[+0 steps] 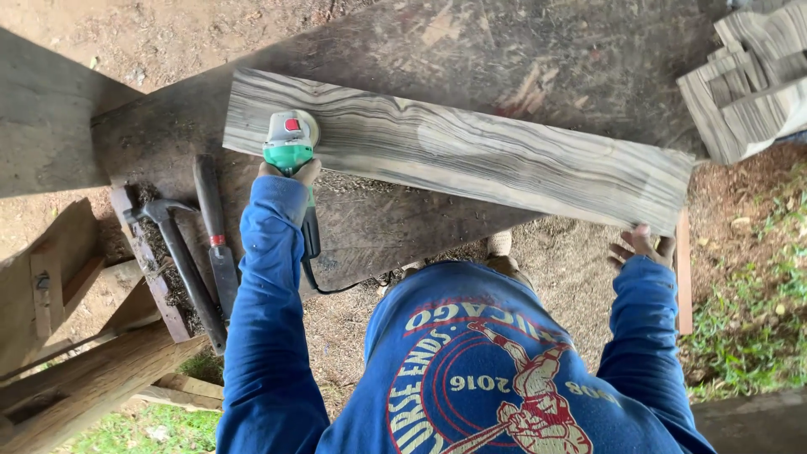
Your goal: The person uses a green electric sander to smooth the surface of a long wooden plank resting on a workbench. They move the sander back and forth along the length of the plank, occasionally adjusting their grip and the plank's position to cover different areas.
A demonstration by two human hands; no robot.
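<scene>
At the plank's (458, 151) near end, left fingers (290, 171) grip the green grinder (290, 139) flat; right fingers (640, 245) clamp its far edge, steadying it.

The plank (471, 155) is a long, flat board of pale grey wood with dark wavy grain streaks, lying on the bench and running from about ten o'clock down toward three o'clock, its right end hanging past the bench edge. The sander (289, 143) is a small power tool with a green body, grey top and a red switch, sitting flat on the plank's left end at about eleven o'clock, its black cord trailing down toward six.
</scene>
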